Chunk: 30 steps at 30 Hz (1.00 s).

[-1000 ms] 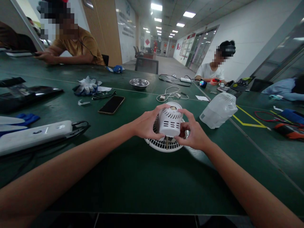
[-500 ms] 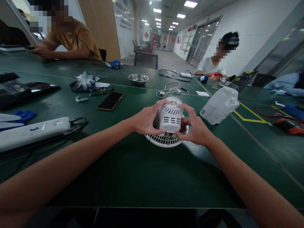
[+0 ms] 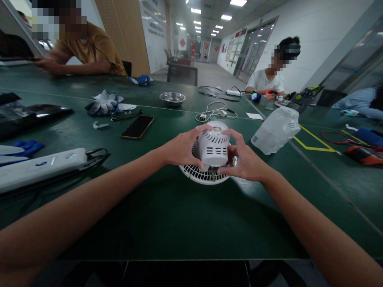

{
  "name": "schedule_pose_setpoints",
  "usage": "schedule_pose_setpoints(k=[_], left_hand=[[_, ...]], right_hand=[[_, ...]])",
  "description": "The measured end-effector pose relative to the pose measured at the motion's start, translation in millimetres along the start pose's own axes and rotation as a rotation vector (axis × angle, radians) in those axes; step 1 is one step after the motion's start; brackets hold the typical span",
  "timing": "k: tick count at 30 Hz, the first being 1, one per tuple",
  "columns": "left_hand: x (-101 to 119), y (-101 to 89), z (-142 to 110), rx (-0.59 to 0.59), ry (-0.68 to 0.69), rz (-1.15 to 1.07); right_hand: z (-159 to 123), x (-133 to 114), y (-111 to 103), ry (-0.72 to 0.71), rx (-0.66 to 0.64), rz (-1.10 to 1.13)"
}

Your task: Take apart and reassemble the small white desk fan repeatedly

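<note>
Between my two hands is a white slotted fan motor cover [image 3: 213,150], over the back of a round white fan grille [image 3: 199,173] that lies on the green table. My left hand [image 3: 186,148] grips the cover's left side, thumb low and fingers on top. On the other side my right hand [image 3: 243,158] grips it, thumb at the lower edge and index finger on top. Below the cover, a small brownish part [image 3: 213,174] shows against the grille. Much of the grille is hidden behind the cover and hands.
Right of the grille stands a translucent white plastic container [image 3: 275,130]. Behind it are a coiled white cable [image 3: 214,111] and a metal bowl [image 3: 172,99]. A phone [image 3: 137,127], gloves [image 3: 103,104] and a white power strip [image 3: 56,165] lie to the left. Two people sit across the table.
The motor cover has tilted and turned slightly between my hands, with both hands still on it. The grille has shifted a little to the left in view, as the camera moved slightly.
</note>
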<state>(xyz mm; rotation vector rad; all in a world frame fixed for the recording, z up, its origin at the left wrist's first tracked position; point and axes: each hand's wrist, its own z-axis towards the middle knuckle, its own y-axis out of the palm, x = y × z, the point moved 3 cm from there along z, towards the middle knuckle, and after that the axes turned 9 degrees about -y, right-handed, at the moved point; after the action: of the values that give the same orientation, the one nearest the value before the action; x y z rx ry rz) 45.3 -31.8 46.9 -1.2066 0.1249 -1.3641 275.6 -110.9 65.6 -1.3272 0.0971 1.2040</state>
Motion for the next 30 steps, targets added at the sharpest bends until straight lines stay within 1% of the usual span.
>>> schedule_pose_setpoints(k=[4, 7, 9, 11, 13, 15, 17, 19, 21, 23, 25, 27, 30], left_hand=[[6.3, 0.8, -1.1, 0.05, -0.054, 0.159], [6.5, 0.7, -3.2, 0.078, -0.078, 0.216], [0.5, 0.4, -5.5, 0.116, -0.074, 0.186], [-11.4, -0.8, -8.3, 0.188, -0.114, 0.162], [-27.4, -2.9, -11.3, 0.271, -0.231, 0.126], [-42.6, -4.4, -13.8, 0.315, -0.383, 0.076], [-53.3, -3.7, -15.0, 0.286, -0.52, 0.05], [-58.2, -1.4, -14.7, 0.211, -0.593, 0.055], [-59.2, 0.5, -14.1, 0.157, -0.601, 0.052], [-58.9, 0.3, -14.7, 0.172, -0.582, 0.013], [-58.7, -2.0, -16.5, 0.24, -0.563, -0.063], [-58.1, -5.6, -18.5, 0.34, -0.514, -0.204], [-56.1, -10.5, -19.4, 0.479, -0.373, -0.434]], right_hand=[[-1.3, 9.8, 1.6, -0.049, 0.123, -0.164], [-4.5, 23.5, -7.0, -0.067, 0.133, -0.273], [-7.6, 34.3, -18.2, -0.054, 0.146, -0.314], [-10.9, 44.4, -29.4, -0.029, 0.177, -0.33], [-13.4, 50.9, -35.4, -0.022, 0.198, -0.29], [-14.1, 51.5, -33.3, -0.053, 0.208, -0.199], [-12.5, 46.9, -24.3, -0.084, 0.203, -0.136], [-9.0, 40.1, -12.7, -0.074, 0.206, -0.174], [-5.1, 34.0, -3.2, -0.04, 0.237, -0.268], [-2.2, 29.7, 1.5, -0.015, 0.29, -0.321], [-1.2, 27.8, 1.8, 0.001, 0.35, -0.304], [-2.0, 27.9, -1.0, 0.022, 0.428, -0.229], [-3.7, 31.1, -5.5, 0.087, 0.587, 0.032]])
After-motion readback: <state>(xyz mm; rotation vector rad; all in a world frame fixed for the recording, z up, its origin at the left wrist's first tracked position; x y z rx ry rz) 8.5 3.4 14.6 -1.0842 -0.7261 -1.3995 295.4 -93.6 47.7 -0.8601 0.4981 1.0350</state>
